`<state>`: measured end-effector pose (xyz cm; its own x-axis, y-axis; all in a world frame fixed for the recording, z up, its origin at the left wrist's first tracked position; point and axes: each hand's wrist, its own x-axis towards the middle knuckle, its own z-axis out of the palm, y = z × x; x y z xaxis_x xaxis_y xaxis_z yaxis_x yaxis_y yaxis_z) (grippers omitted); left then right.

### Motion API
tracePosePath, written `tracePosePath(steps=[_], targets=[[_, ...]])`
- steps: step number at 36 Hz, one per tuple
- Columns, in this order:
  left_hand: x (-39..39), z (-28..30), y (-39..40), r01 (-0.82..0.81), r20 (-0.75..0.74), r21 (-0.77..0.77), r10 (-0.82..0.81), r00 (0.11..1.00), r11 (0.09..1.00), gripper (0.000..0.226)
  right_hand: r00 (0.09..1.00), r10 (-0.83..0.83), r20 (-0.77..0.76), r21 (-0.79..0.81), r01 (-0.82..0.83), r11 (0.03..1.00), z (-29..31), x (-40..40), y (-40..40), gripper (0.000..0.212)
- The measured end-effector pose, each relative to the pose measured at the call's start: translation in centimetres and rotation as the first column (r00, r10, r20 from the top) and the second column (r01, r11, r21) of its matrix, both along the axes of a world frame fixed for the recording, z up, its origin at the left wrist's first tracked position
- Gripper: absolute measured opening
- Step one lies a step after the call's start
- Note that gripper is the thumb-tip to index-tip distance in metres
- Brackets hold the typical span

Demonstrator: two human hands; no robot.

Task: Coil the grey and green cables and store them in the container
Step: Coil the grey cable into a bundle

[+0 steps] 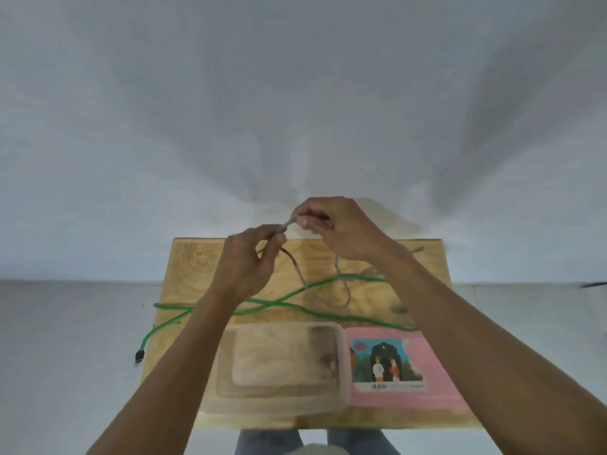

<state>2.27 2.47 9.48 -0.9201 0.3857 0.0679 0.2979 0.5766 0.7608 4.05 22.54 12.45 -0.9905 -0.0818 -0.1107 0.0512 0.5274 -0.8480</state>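
Plywood table [197, 257] | clear container [282, 362] empty | left hand [249, 264], right hand [338, 228] pinching grey cable [300, 274] between fingertips | green cable [279, 303] loose on board

Grained plywood board [203, 257] under a translucent plastic container [343, 356].

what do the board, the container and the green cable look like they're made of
Board: probably plywood, pale and unvarnished, with swirling grain.
Container: seemingly clear, slightly cloudy plastic, since the wood shows through it.
Green cable: likely a glossy plastic or rubber jacket, bending limply, with a dark plug at its end.
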Motion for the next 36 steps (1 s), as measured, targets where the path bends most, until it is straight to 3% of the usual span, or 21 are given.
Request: tracePosePath(steps=[5, 12, 14, 19, 24, 28, 31, 33, 36], targets=[[0.2, 7.0, -0.5, -0.079, 0.076, 0.246, 0.062, 0.995, 0.966, 0.014, 0.988, -0.006, -0.155, -0.132, -0.014, 0.991, 5.5, -1.7, 0.0, 0.009], [-0.6, 14.0, -2.3, -0.137, 0.133, 0.512, 0.080, 0.988, 0.848, 0.014, 0.979, 0.032, -0.199, 0.091, -0.014, 0.996, 9.1, -2.9, -0.9, 0.007], [-1.1, 15.0, -3.0, -0.097, 0.099, 0.484, 0.055, 0.994, 0.870, 0.013, 0.971, -0.044, -0.235, 0.102, 0.069, 0.992, 9.7, -3.1, -1.8, 0.006], [-3.2, 15.7, -5.6, -0.057, 0.072, 0.226, 0.041, 0.997, 0.973, 0.012, 0.894, -0.277, -0.353, -0.086, 0.264, 0.961, 12.3, -3.3, -4.1, 0.008], [-4.2, 15.8, -7.1, -0.007, 0.097, 0.079, -0.001, 0.995, 0.997, 0.019, 0.823, -0.335, -0.459, -0.130, 0.311, 0.942, 14.8, -3.2, -6.6, 0.013], [-4.7, 16.2, -7.7, 0.026, 0.159, 0.173, -0.054, 0.986, 0.985, 0.026, 0.800, -0.348, -0.490, -0.077, 0.358, 0.931, 15.3, -2.8, -9.1, 0.009], [-4.8, 16.5, -8.0, 0.006, 0.285, 0.372, -0.121, 0.951, 0.928, 0.027, 0.798, -0.352, -0.489, 0.026, 0.417, 0.909, 14.7, -2.4, -9.8, 0.007], [-4.9, 16.5, -8.3, 0.007, 0.286, 0.455, -0.154, 0.946, 0.891, 0.028, 0.804, -0.366, -0.468, 0.073, 0.449, 0.891, 14.2, -2.2, -9.8, 0.007], [-5.3, 16.3, -8.5, 0.072, 0.134, 0.337, -0.124, 0.983, 0.939, 0.029, 0.800, -0.419, -0.430, 0.080, 0.496, 0.865, 14.2, -2.0, -9.7, 0.008]])
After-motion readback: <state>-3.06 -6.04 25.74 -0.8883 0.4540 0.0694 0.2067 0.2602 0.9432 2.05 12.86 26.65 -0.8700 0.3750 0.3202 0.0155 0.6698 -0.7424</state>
